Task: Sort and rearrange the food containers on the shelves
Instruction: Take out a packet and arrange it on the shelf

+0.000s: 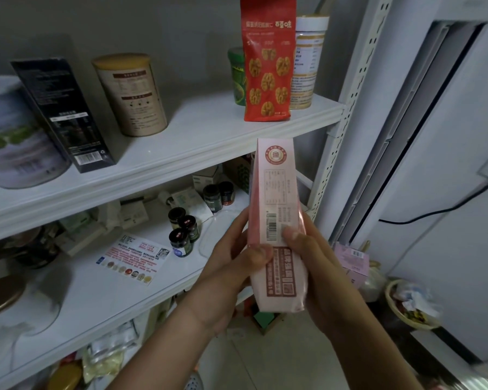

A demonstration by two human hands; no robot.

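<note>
A tall pink food packet (pixel 276 198) with a barcode stands upright in front of the shelves, held in both hands. My left hand (pixel 234 260) grips its left edge, thumb on the front. My right hand (pixel 313 257) grips the right edge, thumb pressed near the barcode. On the upper shelf (pixel 203 136) stand a red walnut bag (pixel 266 63), a green can (pixel 237 77) and a white-lidded can (pixel 307 63) at the right. A beige canister (pixel 133 94), a black box (pixel 62 114) and a pale tin (pixel 14 136) stand at the left.
The middle shelf (pixel 119 294) carries several small dark jars (pixel 182 230), a printed leaflet (pixel 133 258), small cartons and a brown-lidded jar (pixel 3 296). A perforated white upright (pixel 347 114) bounds the shelves on the right. A pink box (pixel 352 261) and a basket (pixel 412 305) sit lower right.
</note>
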